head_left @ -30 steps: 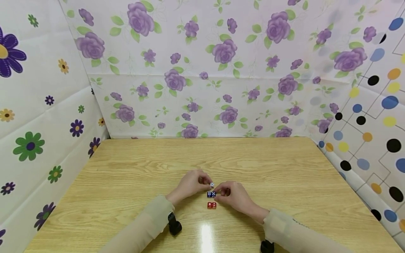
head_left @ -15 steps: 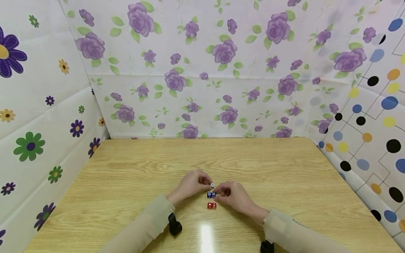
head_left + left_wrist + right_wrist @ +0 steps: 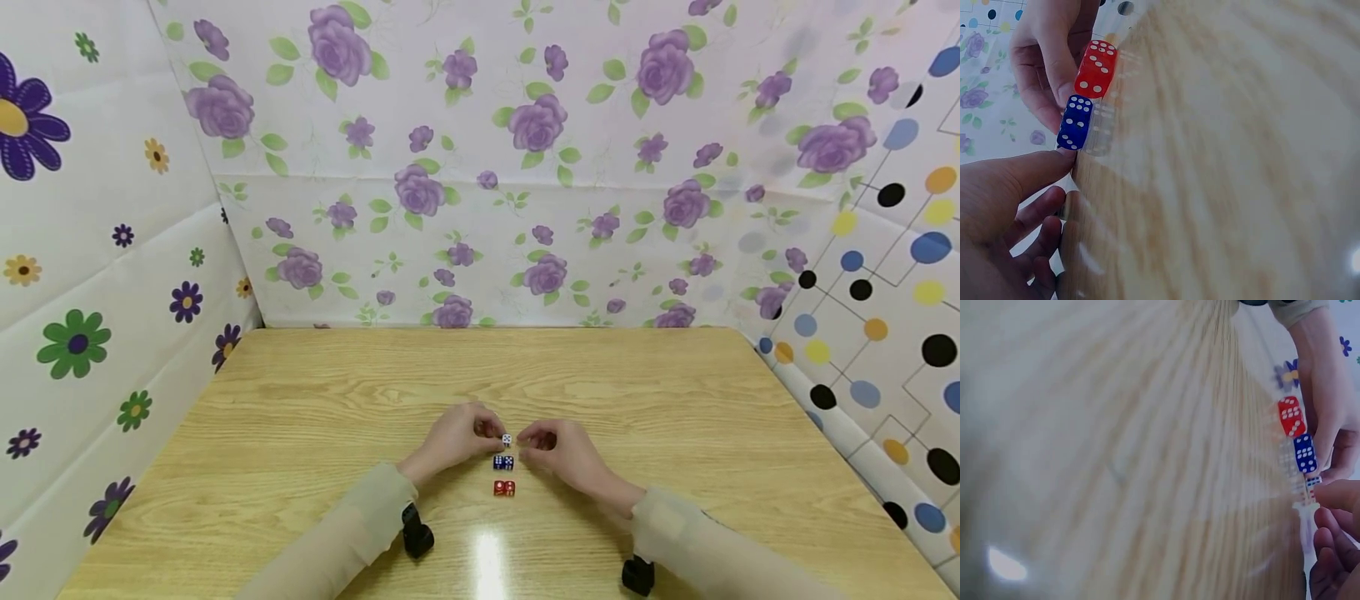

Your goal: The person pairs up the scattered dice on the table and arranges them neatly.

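Observation:
A white die [image 3: 507, 439] sits at the far end of a short column of dice. The left hand [image 3: 459, 437] pinches it from the left with thumb and forefinger. Just to its right is the right hand [image 3: 566, 454], fingers bent loosely, with a small gap between fingertips and die; I see nothing held there. Closer to me, two blue dice [image 3: 503, 462] lie side by side, then two red dice [image 3: 504, 488]. In the left wrist view a blue die [image 3: 1075, 122] mostly hides the white one. The right wrist view shows the white die [image 3: 1314, 481] beside the right thumb.
The dice lie on a wood-grain table [image 3: 360, 375]. Behind it hangs a rose-patterned cloth [image 3: 465, 167], with flowered cloth [image 3: 135, 317] at left and dotted cloth [image 3: 870, 333] at right. A black wrist device [image 3: 416, 533] is strapped under the left sleeve.
The right hand has left the right side of the blue dice and moved slightly away from me, beside the white die. The left hand stays at the white die. The view has shifted slightly.

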Demonstrator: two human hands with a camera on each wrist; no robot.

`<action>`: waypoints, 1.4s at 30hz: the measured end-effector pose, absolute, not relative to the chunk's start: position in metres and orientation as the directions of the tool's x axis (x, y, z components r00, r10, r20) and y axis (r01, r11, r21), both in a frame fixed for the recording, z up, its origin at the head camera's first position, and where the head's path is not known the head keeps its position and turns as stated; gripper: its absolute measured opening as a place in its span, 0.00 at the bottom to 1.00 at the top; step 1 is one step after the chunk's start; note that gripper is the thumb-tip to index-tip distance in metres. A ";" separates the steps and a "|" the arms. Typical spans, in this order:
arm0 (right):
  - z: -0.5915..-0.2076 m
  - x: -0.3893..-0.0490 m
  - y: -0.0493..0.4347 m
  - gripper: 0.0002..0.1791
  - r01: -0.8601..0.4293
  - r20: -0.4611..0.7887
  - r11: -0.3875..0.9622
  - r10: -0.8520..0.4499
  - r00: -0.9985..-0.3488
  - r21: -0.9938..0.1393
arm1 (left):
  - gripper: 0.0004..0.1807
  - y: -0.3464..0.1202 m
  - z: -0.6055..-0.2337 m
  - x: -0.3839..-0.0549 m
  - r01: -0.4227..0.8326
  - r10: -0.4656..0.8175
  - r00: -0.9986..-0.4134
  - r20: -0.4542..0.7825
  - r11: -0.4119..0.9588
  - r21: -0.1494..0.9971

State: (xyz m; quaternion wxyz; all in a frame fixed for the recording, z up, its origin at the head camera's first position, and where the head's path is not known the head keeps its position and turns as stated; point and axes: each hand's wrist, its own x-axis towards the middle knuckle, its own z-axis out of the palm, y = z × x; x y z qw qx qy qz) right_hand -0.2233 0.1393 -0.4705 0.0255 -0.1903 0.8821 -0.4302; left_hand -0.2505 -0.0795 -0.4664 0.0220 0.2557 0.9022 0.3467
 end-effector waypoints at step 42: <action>-0.477 -0.235 0.125 0.04 -0.310 0.139 0.589 -0.317 -0.938 -0.747 | 0.06 -0.087 -0.464 -0.253 0.400 0.493 -0.863 0.108 0.539 0.741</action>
